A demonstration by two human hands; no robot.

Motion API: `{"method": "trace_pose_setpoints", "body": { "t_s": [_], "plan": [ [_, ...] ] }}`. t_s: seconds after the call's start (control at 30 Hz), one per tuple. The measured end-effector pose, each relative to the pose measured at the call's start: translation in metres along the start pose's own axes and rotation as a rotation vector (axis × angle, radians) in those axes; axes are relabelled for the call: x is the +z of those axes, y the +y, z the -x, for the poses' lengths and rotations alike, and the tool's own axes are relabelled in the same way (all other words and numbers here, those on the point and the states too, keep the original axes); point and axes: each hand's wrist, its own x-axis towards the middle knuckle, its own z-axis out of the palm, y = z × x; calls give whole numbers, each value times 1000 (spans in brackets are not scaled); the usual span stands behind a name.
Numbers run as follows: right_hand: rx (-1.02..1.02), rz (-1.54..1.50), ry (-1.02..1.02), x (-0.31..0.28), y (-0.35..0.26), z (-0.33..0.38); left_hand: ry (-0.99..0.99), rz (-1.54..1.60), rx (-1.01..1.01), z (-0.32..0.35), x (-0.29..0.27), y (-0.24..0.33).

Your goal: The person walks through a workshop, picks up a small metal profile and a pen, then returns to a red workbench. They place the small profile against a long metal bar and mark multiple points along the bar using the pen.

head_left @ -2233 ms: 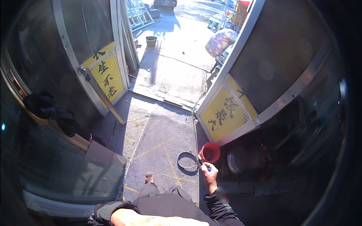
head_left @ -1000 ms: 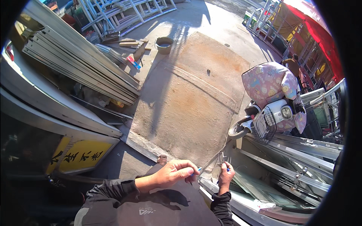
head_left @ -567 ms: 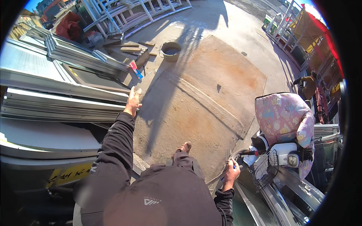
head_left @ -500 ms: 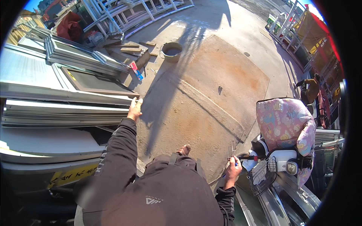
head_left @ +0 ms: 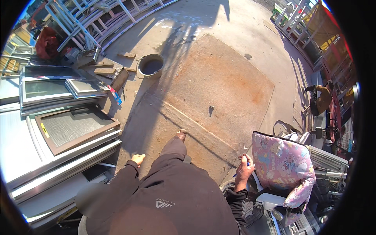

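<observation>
Sunlight falls across rust-stained concrete ground (head_left: 227, 74); a long shadow (head_left: 143, 115) darkens its left side, near stacked framed panels (head_left: 49, 87).

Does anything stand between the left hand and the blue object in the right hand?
In this view, the person's dark trouser leg lies across the line from the left hand to the blue object in the right hand; depth is unclear.

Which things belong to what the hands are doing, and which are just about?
In the right hand: thin metal piece, blue item.

Just about: bucket, wood offcuts, brown-framed panel, scooter, pink patterned cover.
</observation>
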Motion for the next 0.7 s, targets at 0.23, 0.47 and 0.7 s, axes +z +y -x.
{"method": "trace_pose_setpoints", "body": {
  "t_s": [0.23,0.47,0.7],
  "plan": [
    [-23,-56,135,16,-60,-175,-74,238,493,-58,59,442],
    [-31,42,249,-28,-59,-399,-167,97,741,-74,230,736],
    [10,-5,229,-83,-126,-626,-245,-331,393,-66,343,795]
  ]
}}
